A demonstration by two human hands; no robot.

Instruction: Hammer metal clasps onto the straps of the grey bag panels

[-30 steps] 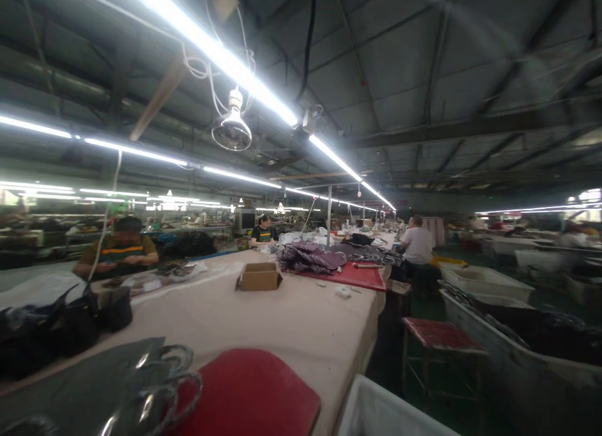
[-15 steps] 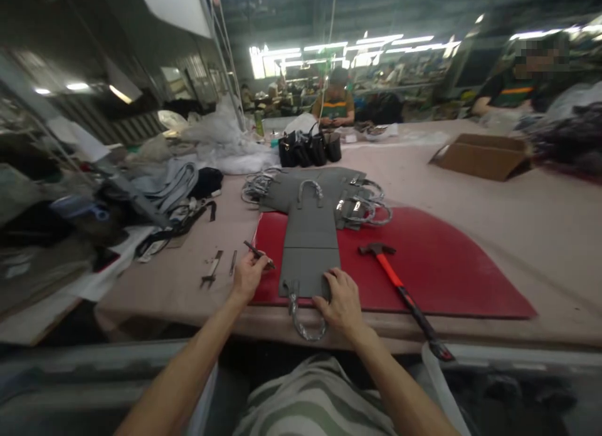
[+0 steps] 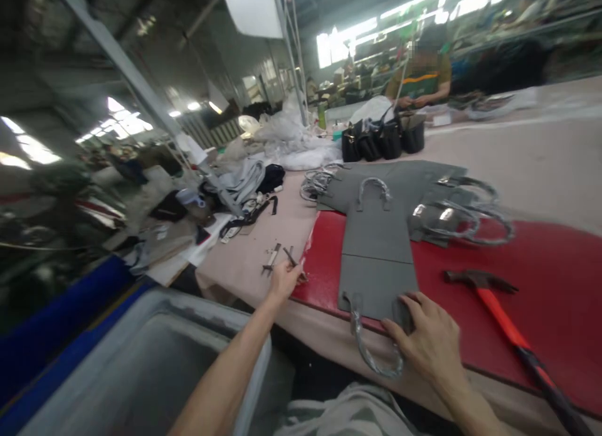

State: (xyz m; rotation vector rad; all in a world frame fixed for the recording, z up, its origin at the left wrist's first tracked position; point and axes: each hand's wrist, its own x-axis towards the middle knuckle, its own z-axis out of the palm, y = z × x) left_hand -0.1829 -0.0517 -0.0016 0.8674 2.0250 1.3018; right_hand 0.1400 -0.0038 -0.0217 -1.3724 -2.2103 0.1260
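Observation:
My left hand (image 3: 285,279) is closed around a slim dark rod-like tool (image 3: 290,256), by the left edge of a red board (image 3: 324,266). On that board lies a grey bag panel (image 3: 376,279) with a plastic-wrapped handle at each end. The near handle (image 3: 364,348) loops over the board's front edge. My right hand (image 3: 426,332) grips the panel's near right corner where one handle end sits, thumb and fingers pinched there. Right of it lies a hammer (image 3: 498,313) with a red and black handle.
More grey panels with wrapped handles (image 3: 442,204) lie behind. Black handbags (image 3: 383,138) stand farther back, near a seated co-worker (image 3: 421,78). A caliper-like tool (image 3: 271,260) is on the table at left. A grey bin (image 3: 164,342) stands at the lower left.
The view has swung left and tilted, so the table things appear farther right and the bin shows more. Both hands keep their places at the panel and the tool.

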